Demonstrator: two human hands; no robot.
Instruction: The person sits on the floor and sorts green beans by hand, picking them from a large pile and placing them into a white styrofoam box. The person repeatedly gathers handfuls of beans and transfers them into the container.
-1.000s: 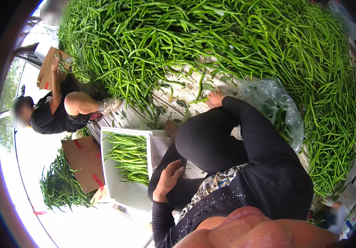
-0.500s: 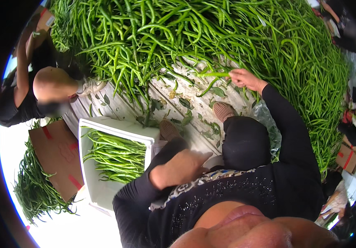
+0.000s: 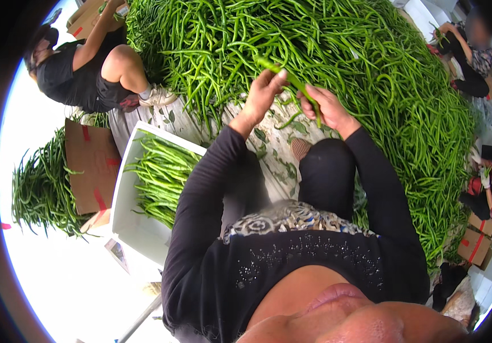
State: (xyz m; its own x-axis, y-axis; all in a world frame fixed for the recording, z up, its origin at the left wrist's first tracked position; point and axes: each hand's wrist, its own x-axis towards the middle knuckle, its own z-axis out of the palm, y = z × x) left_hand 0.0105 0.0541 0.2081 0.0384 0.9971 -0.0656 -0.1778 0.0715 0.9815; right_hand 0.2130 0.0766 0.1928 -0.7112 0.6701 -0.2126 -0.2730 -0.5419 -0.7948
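A long green chili pepper (image 3: 298, 84) lies slantwise between my two hands, above the near edge of a large heap of green chili peppers (image 3: 383, 86). My left hand (image 3: 262, 98) is closed on the pepper, its thumb against it toward the upper end. The fingers of my right hand (image 3: 330, 111) grip it farther down. To the left of my knees stands a white foam box (image 3: 143, 235), tilted in view. Green peppers (image 3: 166, 177) lie lengthwise and lined up in it, partly hidden by my left sleeve.
Cardboard (image 3: 90, 166) and another pepper heap (image 3: 43, 186) are left of the box. A person in black (image 3: 77, 71) sits at the upper left; other people (image 3: 488, 183) are along the right rim. Loose leaves (image 3: 260, 136) litter the pale floor by my shoe (image 3: 299, 147).
My left hand has moved from my lap up and forward to the pepper, which my right hand held alone. The pepper now slants, and the head view has shifted.
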